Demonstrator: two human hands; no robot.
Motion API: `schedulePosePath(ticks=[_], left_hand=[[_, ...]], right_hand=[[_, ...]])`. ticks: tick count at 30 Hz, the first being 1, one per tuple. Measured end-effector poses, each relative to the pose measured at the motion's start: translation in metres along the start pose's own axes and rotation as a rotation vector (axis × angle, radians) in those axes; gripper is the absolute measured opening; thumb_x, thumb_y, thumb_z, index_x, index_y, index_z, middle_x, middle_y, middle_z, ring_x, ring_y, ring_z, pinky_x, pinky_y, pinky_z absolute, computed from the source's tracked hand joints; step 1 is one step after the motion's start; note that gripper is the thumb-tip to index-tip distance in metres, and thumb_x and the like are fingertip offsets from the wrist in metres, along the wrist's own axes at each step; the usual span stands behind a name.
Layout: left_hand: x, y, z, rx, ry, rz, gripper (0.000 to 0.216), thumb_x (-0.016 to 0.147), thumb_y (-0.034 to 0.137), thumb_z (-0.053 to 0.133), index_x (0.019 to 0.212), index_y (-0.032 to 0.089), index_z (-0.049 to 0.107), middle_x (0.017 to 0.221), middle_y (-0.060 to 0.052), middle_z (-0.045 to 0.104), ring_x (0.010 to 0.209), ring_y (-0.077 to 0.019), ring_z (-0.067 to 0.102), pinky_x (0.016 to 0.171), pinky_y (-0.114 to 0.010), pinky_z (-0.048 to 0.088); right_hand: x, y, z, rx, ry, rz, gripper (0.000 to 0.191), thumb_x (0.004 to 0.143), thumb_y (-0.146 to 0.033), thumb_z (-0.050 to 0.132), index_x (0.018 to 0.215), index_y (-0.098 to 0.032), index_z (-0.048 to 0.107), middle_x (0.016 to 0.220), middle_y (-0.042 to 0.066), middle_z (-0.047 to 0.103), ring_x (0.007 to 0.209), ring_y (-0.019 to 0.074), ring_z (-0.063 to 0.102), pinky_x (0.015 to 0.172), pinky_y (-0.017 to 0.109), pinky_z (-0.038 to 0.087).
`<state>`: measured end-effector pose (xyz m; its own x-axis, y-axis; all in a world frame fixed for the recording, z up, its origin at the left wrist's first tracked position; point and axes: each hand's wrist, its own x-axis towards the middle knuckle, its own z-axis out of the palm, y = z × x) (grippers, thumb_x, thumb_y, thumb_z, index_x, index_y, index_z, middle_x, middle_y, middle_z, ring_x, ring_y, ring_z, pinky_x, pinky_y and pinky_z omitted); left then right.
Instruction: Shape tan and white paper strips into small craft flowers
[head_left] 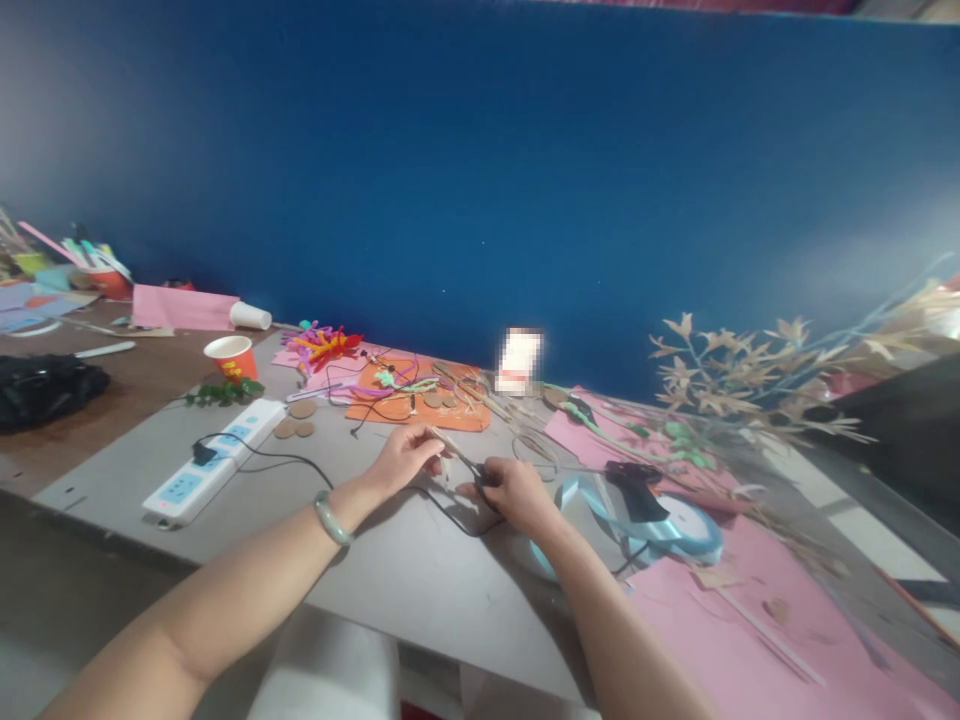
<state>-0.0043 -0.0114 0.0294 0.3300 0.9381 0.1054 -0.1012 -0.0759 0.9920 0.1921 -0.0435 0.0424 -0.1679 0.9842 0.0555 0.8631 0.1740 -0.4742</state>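
Observation:
Over the middle of the grey table, my left hand [409, 462], with a green bangle at the wrist, is closed with its fingertips pinched together. A small, thin, pale tan piece shows at those fingertips, too small to name. My right hand [519, 492] is wrapped round the dark handles of scissors [478, 470]. The blades point up and left, close to the fingers of my left hand. A black cord [448, 512] runs on the table below both hands. Right of my right hand lie a black glue gun [634, 490] and a roll of light blue ribbon [694, 528].
A white power strip [214, 460], round brown discs [302, 409] and a red paper cup [231, 358] are on the left. Orange paper [469, 412] with wires and twigs lies behind my hands. Pink paper [690, 640] and dried leafy stems [720, 370] are on the right.

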Motion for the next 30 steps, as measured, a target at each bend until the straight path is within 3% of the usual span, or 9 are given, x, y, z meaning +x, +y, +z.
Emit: schedulePosePath(ticks=[7,21,30], left_hand=[[0.0008,-0.006,-0.0011,0.037,-0.038,-0.029,0.018,0.077,0.027,0.057,0.076,0.011,0.066,0.058,-0.002,0.06,0.053,-0.0108,0.056,0.052,-0.021,0.044],[-0.0011,-0.0032,0.0006,-0.033,-0.077,-0.088,0.017,0.076,0.027,0.06,0.077,0.011,0.065,0.068,-0.005,0.066,0.053,-0.0099,0.057,0.051,-0.021,0.046],[0.0014,-0.0073,-0.0006,-0.024,-0.08,-0.117,0.017,0.075,0.028,0.062,0.074,0.011,0.065,0.065,-0.005,0.065,0.052,-0.0093,0.057,0.05,-0.02,0.046]], right_hand=[[-0.0004,-0.0008,0.0009,0.013,0.0,-0.007,0.04,0.072,-0.046,0.061,0.05,-0.02,0.041,0.047,-0.004,0.043,0.051,0.011,0.028,0.054,0.023,0.026],[-0.0008,-0.0043,0.0012,-0.019,-0.005,-0.001,0.04,0.072,-0.046,0.06,0.05,-0.02,0.041,0.047,-0.004,0.042,0.05,0.0108,0.027,0.053,0.024,0.024],[-0.0005,-0.0018,0.0,-0.121,-0.011,-0.001,0.038,0.074,-0.049,0.06,0.051,-0.019,0.051,0.048,-0.002,0.047,0.049,0.0114,0.034,0.053,0.024,0.024]])
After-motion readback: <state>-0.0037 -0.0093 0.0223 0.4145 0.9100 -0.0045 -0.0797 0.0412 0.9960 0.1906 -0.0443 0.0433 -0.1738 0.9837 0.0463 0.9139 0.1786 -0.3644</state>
